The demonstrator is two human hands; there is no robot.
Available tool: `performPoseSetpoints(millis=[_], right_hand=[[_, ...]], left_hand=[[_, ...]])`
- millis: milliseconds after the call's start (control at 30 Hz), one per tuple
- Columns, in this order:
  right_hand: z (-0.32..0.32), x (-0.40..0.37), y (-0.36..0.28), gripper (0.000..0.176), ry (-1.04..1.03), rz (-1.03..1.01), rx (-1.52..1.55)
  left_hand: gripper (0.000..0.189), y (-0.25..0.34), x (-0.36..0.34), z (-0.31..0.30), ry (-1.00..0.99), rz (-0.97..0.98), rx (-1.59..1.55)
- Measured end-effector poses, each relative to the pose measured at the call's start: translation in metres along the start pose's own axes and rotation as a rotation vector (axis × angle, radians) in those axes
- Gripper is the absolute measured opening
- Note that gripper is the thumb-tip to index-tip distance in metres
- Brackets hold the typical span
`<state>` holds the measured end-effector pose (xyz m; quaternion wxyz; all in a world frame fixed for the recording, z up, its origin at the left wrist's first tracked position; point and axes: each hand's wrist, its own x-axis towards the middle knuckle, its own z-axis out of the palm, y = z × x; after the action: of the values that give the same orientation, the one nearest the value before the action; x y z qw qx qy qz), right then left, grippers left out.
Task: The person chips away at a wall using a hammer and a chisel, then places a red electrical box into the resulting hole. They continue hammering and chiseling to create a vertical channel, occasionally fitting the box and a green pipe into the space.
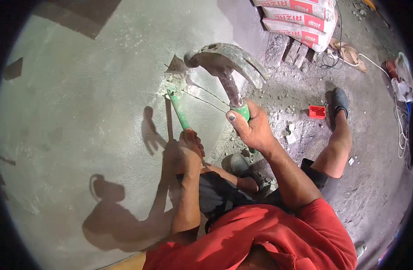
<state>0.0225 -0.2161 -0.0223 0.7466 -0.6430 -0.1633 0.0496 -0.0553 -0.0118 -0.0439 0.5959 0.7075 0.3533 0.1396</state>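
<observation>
My left hand (190, 147) is closed around the lower part of a green chisel (178, 108). The chisel's far end rests at a rough, chipped patch (174, 82) in the grey plastered wall (121, 85). In my right hand (257, 127) is a claw hammer (226, 63), gripped by its green handle. Its metal head is raised near the chipped patch, apart from the chisel, with the claw pointing right. Two dark lines run along the wall from the patch toward the hammer handle. My fingers partly hide both handles.
A red plastic box (317, 112) lies on the dusty floor (373, 135) near my foot. Stacked cement bags (301, 22) stand on wooden boards at the top. Cables and a white plastic bag (402, 83) lie at the right. Rubble (291, 135) is scattered along the wall's base.
</observation>
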Motion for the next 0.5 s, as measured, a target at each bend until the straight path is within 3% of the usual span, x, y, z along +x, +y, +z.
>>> performPoseSetpoints(millis=[167, 267, 333, 400, 467, 500], right_hand=[[0.028, 0.007, 0.01, 0.039, 0.034, -0.086, -0.016], [0.055, 0.026, 0.048, 0.041, -0.066, -0.051, -0.242], [0.053, 0.042, 0.04, 0.043, -0.143, 0.069, -0.31], [0.044, 0.032, 0.021, 0.044, -0.12, 0.063, -0.261], [0.035, 0.019, -0.005, 0.043, -0.078, -0.019, -0.134], [0.036, 0.015, -0.008, 0.041, 0.018, -0.201, -0.139]], left_hand=[[0.039, 0.019, -0.007, 0.006, 0.013, -0.113, -0.117], [0.039, 0.01, -0.008, -0.002, -0.028, -0.048, -0.133], [0.04, 0.013, -0.006, -0.001, -0.077, -0.004, -0.151], [0.039, 0.012, -0.005, -0.003, -0.032, -0.057, -0.143], [0.038, 0.007, -0.003, -0.004, -0.076, -0.024, -0.147], [0.038, 0.006, -0.001, -0.005, -0.074, -0.085, -0.189]])
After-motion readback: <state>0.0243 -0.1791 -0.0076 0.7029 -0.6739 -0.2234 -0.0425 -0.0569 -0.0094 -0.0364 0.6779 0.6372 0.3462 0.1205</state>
